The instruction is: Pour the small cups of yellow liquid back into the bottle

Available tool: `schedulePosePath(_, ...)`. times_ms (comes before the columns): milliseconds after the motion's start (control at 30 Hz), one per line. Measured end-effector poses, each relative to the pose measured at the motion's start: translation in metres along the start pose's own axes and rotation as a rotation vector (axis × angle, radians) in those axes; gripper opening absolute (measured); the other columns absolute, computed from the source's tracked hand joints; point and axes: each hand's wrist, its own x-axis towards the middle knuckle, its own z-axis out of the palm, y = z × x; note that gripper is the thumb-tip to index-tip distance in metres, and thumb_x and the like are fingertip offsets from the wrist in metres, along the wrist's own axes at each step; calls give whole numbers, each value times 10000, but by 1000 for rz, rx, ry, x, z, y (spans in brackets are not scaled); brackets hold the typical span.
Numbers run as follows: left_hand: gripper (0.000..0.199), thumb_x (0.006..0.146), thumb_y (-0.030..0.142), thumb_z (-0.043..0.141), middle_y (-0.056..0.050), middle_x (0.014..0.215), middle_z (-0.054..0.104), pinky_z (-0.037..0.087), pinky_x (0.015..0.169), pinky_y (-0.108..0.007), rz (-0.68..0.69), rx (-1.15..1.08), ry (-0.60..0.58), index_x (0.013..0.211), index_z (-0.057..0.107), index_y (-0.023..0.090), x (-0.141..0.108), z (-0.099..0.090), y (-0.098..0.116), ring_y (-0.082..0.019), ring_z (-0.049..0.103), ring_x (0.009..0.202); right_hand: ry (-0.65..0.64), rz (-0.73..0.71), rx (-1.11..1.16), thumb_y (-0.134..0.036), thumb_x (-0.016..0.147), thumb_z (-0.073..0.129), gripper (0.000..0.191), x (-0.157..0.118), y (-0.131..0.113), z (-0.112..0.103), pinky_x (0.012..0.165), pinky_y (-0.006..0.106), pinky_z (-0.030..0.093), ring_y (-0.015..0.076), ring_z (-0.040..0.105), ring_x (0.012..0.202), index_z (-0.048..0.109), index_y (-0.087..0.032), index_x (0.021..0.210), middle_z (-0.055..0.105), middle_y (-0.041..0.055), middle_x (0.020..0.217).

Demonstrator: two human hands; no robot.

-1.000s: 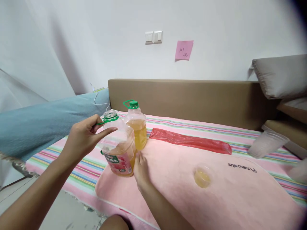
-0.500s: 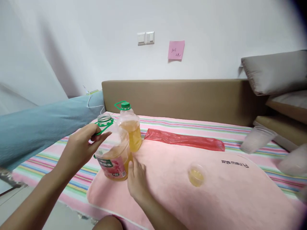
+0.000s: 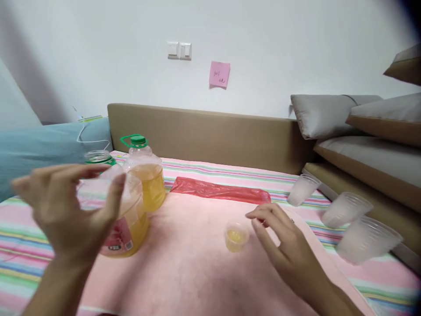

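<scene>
My left hand (image 3: 75, 206) is raised with thumb and fingers apart, in front of an uncapped clear jug (image 3: 140, 224) of yellow liquid with a pink label; it holds nothing. Behind that jug stands a second one (image 3: 149, 182), green-capped and partly filled with the same liquid. My right hand (image 3: 283, 241) is open just to the right of a small clear plastic cup (image 3: 237, 237) that holds some yellow liquid. A narrow gap shows between its fingertips and the cup. The cup rests upright on a pink cloth (image 3: 184, 267).
A red plastic bag (image 3: 217, 192) lies flat beyond the pink cloth. On the right, stacks of clear cups (image 3: 368, 239) lie tilted on the striped sheet (image 3: 210, 166), beside piled grey cushions (image 3: 371, 153). A brown headboard (image 3: 204, 136) closes off the back.
My left hand has let go of the jug's green handle. My right hand has left the jug's side and moved right to the small cup. The view has turned right.
</scene>
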Motion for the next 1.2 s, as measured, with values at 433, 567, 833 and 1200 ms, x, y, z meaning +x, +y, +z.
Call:
schedulePosePath(433, 299, 991, 13, 432, 3, 962, 651, 550, 659, -214, -211, -520, -631, 1091, 594, 243, -141, 89, 73, -119, 676, 754, -183, 478, -82, -626, 879, 722, 538, -34, 65, 26, 1080, 547, 491, 321, 586, 1297, 534, -314, 1274, 607, 66, 1407)
schedulePosePath(567, 256, 1025, 70, 444, 15, 999, 666, 527, 534, -184, -334, -552, -701, 1100, 605, 254, -141, 76, 73, -79, 643, 610, -249, 431, -41, -475, 842, 772, 525, -41, 69, 36, 1110, 550, 477, 325, 540, 1355, 494, -303, 1252, 577, 78, 1423)
schedulePosePath(833, 232, 1028, 121, 455, 2, 986, 670, 553, 663, -255, -381, -594, -727, 1095, 626, 264, -143, 68, 79, -133, 667, 748, -310, 467, 56, -403, 881, 749, 398, -37, 65, 39, 1106, 509, 484, 293, 548, 1348, 506, -283, 1172, 580, 76, 1422)
schedulePosePath(1200, 235, 1026, 109, 442, 2, 997, 676, 505, 629, -254, -349, -592, -758, 1094, 610, 258, -144, 68, 82, -132, 674, 742, -245, 483, 110, -488, 920, 700, 341, -36, 66, 43, 1054, 554, 491, 311, 581, 1296, 484, -276, 1078, 615, 94, 1366)
